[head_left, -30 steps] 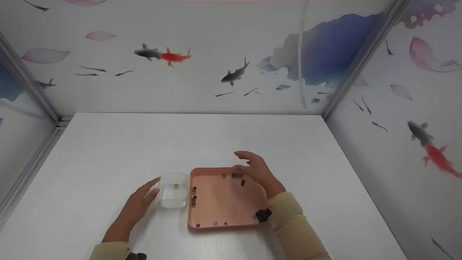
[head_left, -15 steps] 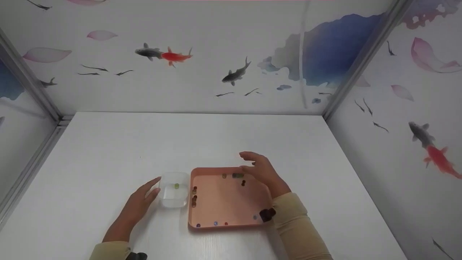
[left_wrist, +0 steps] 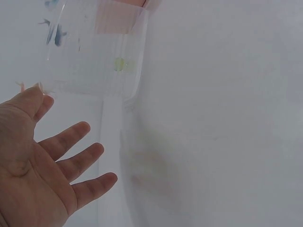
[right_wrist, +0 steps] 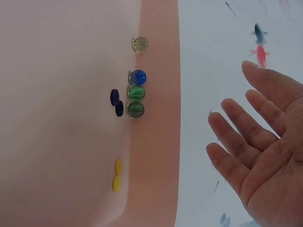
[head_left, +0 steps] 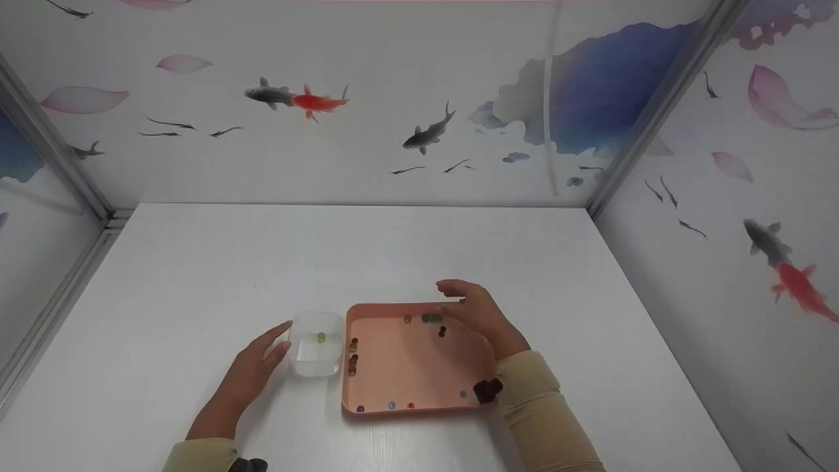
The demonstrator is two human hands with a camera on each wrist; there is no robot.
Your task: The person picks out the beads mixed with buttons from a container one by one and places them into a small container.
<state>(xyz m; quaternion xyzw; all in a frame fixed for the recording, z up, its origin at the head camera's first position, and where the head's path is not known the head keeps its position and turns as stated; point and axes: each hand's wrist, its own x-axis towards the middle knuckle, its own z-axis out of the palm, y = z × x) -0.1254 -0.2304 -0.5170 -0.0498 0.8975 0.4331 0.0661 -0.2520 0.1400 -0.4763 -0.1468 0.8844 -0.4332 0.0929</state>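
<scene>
Now the left hand [head_left: 248,368], fingers apart, is at the left side of the clear container [head_left: 316,368]; just right, the pink tray [head_left: 409,367] shows marbles [right_wrist: 137,93] along its far edge, the right hand [head_left: 484,318] hovering there, fingers spread.

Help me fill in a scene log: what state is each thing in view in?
Clear box: upright, one yellow-green piece inside.
Pink tray: flat on the table.
Three marbles: touching, in a row.
Yellow-swirled marble: apart from that row.
Two dark buttons: touching.
Two yellow discs: touching.
Other tray pieces: near its edges, too small to tell.
Left hand: fingers spread, beside the box, contact unclear.
Right hand: relaxed, holding nothing.
</scene>
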